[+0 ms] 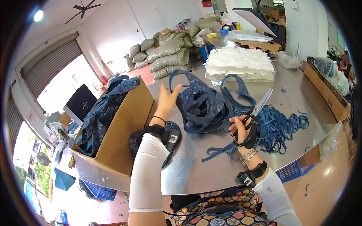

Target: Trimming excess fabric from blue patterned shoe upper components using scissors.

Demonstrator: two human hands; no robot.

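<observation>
My right hand (pixel 240 132) is closed round the black handles of a pair of scissors (pixel 263 102), whose silver blades point up and away to the right. My left hand (pixel 167 101) is raised with fingers apart, beside the left edge of a coiled heap of patterned blue denim strips (pixel 203 103). Whether a fingertip touches the cloth I cannot tell. To the right of the heap lies a tangle of thin blue denim trimmings (pixel 281 126), partly behind the scissors and my right hand. A folded dark blue denim piece (pixel 172 141) lies under my left wrist.
A cardboard box (pixel 126 120) full of denim strips stands at the left. Stacked white sheets (pixel 241 62) sit at the back of the metal table (pixel 196 162). Another long carton (pixel 326 88) holding plastic-wrapped items is at the right. Filled sacks (pixel 171 56) are piled beyond.
</observation>
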